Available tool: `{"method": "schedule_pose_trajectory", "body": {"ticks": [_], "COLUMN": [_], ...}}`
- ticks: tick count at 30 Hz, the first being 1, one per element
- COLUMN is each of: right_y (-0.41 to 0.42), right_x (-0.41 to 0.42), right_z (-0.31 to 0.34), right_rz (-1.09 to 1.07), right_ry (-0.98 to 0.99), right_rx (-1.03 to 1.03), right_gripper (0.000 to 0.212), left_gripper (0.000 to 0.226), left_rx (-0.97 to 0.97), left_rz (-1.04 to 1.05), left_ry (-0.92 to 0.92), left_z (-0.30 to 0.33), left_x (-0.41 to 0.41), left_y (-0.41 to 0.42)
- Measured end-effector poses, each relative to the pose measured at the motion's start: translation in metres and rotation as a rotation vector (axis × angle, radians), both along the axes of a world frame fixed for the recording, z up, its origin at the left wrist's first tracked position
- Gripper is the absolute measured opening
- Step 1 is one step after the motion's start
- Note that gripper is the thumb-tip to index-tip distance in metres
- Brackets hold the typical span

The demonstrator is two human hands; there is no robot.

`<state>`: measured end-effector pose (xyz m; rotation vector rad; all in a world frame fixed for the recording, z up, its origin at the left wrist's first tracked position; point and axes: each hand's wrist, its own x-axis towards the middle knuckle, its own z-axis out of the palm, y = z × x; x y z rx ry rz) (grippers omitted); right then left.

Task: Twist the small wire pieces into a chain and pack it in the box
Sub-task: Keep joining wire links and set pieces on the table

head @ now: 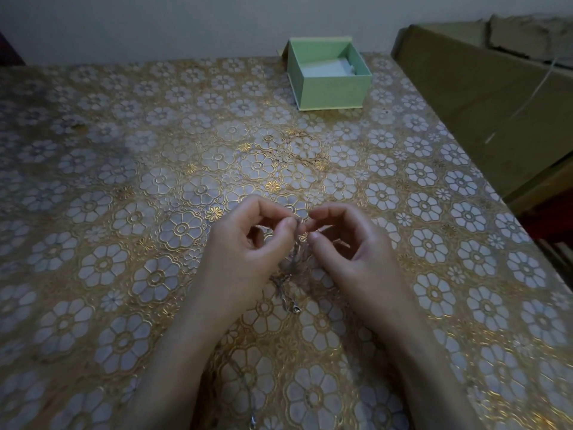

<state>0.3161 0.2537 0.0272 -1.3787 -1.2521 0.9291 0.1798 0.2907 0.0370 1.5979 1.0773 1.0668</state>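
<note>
My left hand (248, 243) and my right hand (347, 243) meet above the middle of the table, fingertips almost touching. Both pinch the top of a thin wire chain (294, 259) between thumb and forefinger. The chain hangs down between my wrists, and its lower end (296, 308) lies on the tablecloth. An open pale green box (328, 88) with a white lining stands at the far edge of the table, well beyond my hands. A further thin wire piece (252, 420) shows faintly near the front edge.
The table wears a gold floral cloth (124, 212). A large brown cardboard carton (480, 103) stands against the table's right side, with a thin white cord hanging over it. A pale wall runs behind the table.
</note>
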Motion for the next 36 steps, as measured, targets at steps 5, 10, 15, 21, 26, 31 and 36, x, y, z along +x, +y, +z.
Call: {"method": "schedule_pose_trajectory", "body": {"ticks": [5, 10, 15, 21, 26, 31, 36], "right_y": [0.000, 0.001, 0.001, 0.001, 0.000, 0.000, 0.003], "right_x": [-0.003, -0.006, -0.015, -0.016, -0.010, -0.002, -0.003], "right_z": [-0.002, -0.003, -0.001, 0.001, 0.004, 0.004, 0.004], "right_rz": [-0.035, -0.019, 0.073, 0.035, -0.015, -0.104, -0.115], "right_ry": [-0.062, -0.061, -0.025, 0.063, 0.029, 0.111, 0.382], "right_rx": [0.023, 0.005, -0.015, -0.042, -0.015, 0.040, -0.014], "right_gripper": [0.011, 0.003, 0.011, 0.019, 0.019, 0.018, 0.022], "left_gripper": [0.004, 0.007, 0.001, 0.007, 0.006, 0.012, 0.009], "left_rx": [-0.016, -0.001, -0.008, -0.032, -0.081, -0.106, -0.096], "left_rz": [0.013, 0.020, 0.012, 0.015, 0.015, 0.048, 0.026], "left_ry": [-0.138, -0.180, -0.211, -0.269, -0.279, -0.210, -0.152], "left_z": [0.003, 0.002, 0.003, 0.002, 0.003, 0.003, 0.002], "left_x": [-0.002, -0.004, -0.004, -0.004, -0.004, -0.002, -0.003], "left_y": [0.002, 0.003, 0.004, 0.005, 0.005, 0.005, 0.005]}}
